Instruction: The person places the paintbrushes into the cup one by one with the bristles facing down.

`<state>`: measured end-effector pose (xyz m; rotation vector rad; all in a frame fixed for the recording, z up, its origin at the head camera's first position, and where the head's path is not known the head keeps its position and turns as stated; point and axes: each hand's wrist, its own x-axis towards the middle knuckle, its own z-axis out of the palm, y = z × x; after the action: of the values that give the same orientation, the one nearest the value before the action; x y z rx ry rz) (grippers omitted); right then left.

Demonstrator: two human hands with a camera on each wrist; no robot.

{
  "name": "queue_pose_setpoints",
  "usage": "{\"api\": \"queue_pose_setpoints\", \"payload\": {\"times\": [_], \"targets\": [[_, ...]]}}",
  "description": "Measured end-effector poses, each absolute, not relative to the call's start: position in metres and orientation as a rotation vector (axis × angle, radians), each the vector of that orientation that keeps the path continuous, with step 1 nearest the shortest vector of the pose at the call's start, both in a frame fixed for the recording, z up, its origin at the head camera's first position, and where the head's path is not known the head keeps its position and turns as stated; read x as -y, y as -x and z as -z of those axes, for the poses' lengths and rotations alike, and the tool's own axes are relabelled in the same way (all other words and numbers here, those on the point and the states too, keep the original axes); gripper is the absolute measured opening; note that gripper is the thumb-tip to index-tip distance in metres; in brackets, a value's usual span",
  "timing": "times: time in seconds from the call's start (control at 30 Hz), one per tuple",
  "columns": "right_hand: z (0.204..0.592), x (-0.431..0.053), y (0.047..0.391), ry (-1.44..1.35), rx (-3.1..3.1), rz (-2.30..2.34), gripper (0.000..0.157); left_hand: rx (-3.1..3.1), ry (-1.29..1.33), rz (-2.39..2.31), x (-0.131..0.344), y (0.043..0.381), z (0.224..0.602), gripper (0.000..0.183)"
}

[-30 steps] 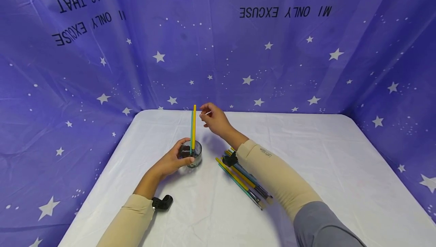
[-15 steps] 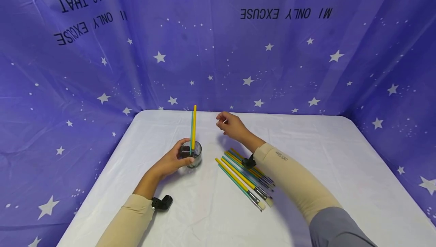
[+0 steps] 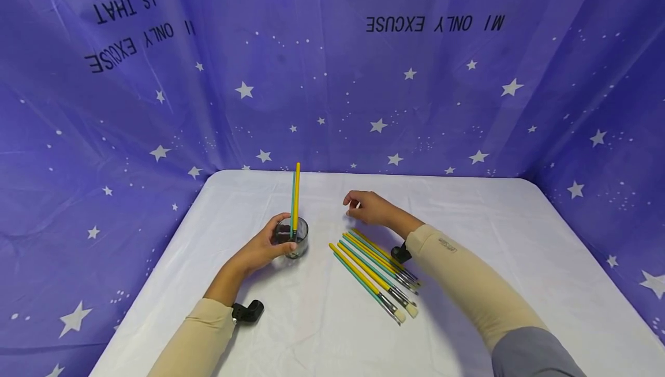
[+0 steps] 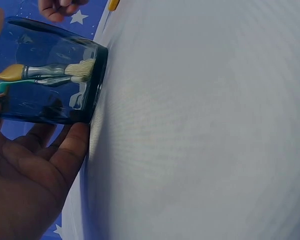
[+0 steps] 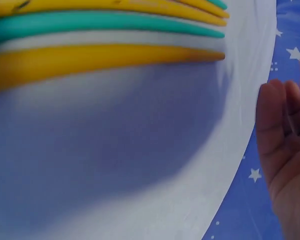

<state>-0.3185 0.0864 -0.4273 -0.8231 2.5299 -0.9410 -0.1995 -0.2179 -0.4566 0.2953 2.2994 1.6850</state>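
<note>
My left hand point(image 3: 262, 250) grips a clear glass point(image 3: 300, 244) around its side, thumb in front, on the white table. Two paintbrushes stand in the glass bristles down: a yellow one point(image 3: 296, 192) and a thinner green one point(image 3: 292, 198). In the left wrist view the yellow brush's pale bristles point(image 4: 82, 69) sit near the glass bottom. My right hand point(image 3: 368, 207), fingers loosely bent and holding nothing, hovers just beyond the handle ends of a row of yellow and green paintbrushes point(image 3: 363, 270). In the right wrist view those handles point(image 5: 110, 57) lie beside the hand.
The table point(image 3: 467, 215) has a white cover. A purple curtain point(image 3: 332, 77) with stars and lettering hangs behind it and at both sides. Black wrist cameras point(image 3: 248, 310) are worn on both forearms, the right one close over the brush row.
My right hand has moved away from the upright brushes, rightward and nearer, toward the brush row, uncovering more of it. The left hand and glass stay in place.
</note>
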Motion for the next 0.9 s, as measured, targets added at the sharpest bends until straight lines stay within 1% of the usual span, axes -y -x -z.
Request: {"api": "queue_pose_setpoints", "payload": {"times": [0.3, 0.57, 0.9], "targets": [[0.437, -0.1, 0.316, 0.869, -2.507, 0.774, 0.017, -2.284, -0.302, -1.705, 0.217, 0.199, 0.458, 0.08], [0.435, -0.1, 0.31, 0.927, -2.476, 0.658, 0.018, -2.293, -0.299, -1.705, 0.218, 0.198, 0.458, 0.08], [0.435, -0.097, 0.308, 0.899, -2.466, 0.516, 0.013, -2.291, -0.293, -1.694, 0.217, 0.199, 0.458, 0.079]]}}
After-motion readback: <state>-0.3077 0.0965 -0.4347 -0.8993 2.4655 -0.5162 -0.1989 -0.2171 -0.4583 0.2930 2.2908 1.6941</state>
